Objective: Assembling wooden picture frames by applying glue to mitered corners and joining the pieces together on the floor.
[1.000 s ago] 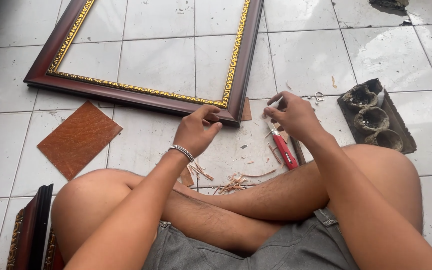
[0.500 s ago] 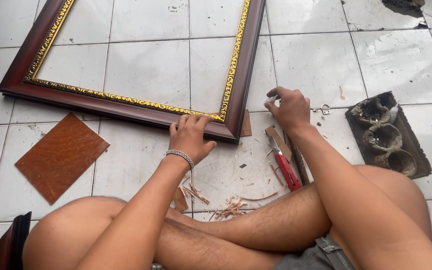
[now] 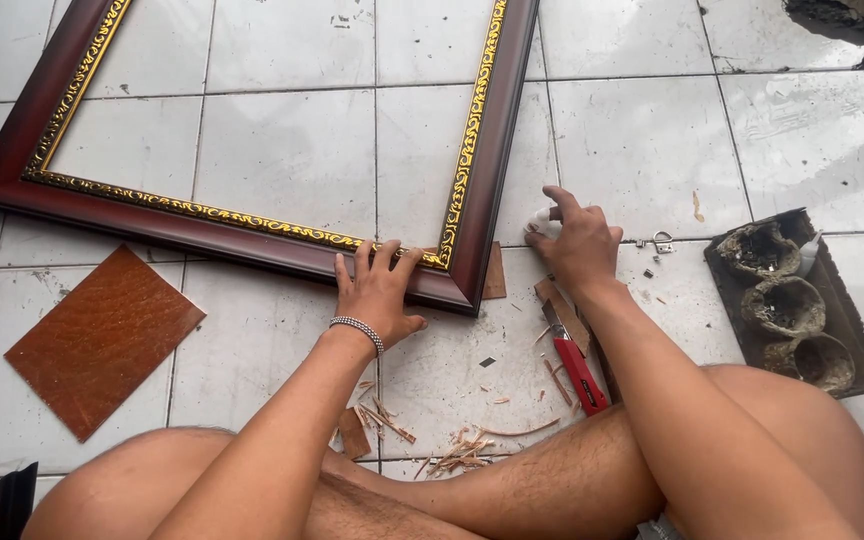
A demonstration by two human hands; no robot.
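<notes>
A: We log the left hand (image 3: 377, 295) flat on the near rail of the picture frame (image 3: 252, 225), fingers (image 3: 367, 262) spread and open, tips on the gilt inner moulding just left of the near right corner. The frame lies flat on the tiled floor (image 3: 652, 140).

B: We note the right hand (image 3: 577, 240) just right of that corner, apart from the frame, fingers curled closed around a small white object (image 3: 540, 217); what kind it is we cannot tell.

A: Around it: a red-handled utility knife (image 3: 577, 370) and wood strip (image 3: 562, 312) beneath the right wrist, shavings (image 3: 462, 452) by the legs.

B: We add a small metal hanger (image 3: 662, 242) right of the hand, a dark tray (image 3: 797, 305) beyond it, and a brown board (image 3: 102, 340) to the left.
</notes>
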